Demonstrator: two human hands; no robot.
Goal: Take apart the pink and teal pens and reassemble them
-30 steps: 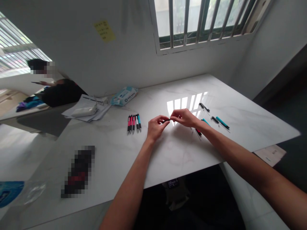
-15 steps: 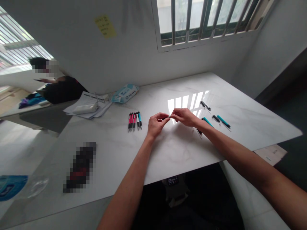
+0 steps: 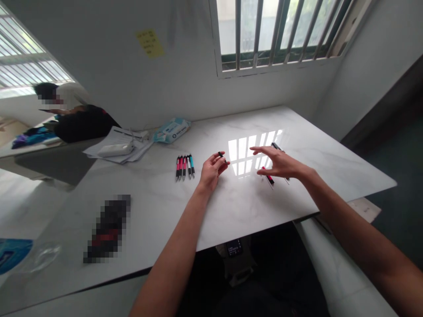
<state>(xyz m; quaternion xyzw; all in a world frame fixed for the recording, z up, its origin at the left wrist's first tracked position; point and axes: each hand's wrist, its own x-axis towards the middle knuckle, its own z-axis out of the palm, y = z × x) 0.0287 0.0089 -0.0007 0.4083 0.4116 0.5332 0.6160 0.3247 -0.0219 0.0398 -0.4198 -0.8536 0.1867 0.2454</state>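
Between the fingers of my left hand (image 3: 212, 171) is a short black pen part (image 3: 221, 155), tilted. My right hand (image 3: 279, 162) is open with thumb and fingers spread, holding nothing. Near its thumb lies a red pen barrel with a black grip (image 3: 268, 176), a thin white refill beside it. Behind the fingers a dark pen part (image 3: 276, 147) shows; other parts are hidden by the hand. To the left of my left hand, several pens (image 3: 183, 167) with red, white and blue barrels lie in a row on the white marbled table (image 3: 244, 202).
A pack of wipes (image 3: 173, 130) and some papers (image 3: 110, 152) lie by the wall. On the left are a pixelated dark object (image 3: 109, 229) and a blue and clear plastic package (image 3: 16, 255). Another person (image 3: 71, 94) sits at the far left, beyond a partition.
My right hand has come away from my left and moved right, opening over the pen parts. My left hand keeps the black pen part, now tipped up. The view has shifted slightly.
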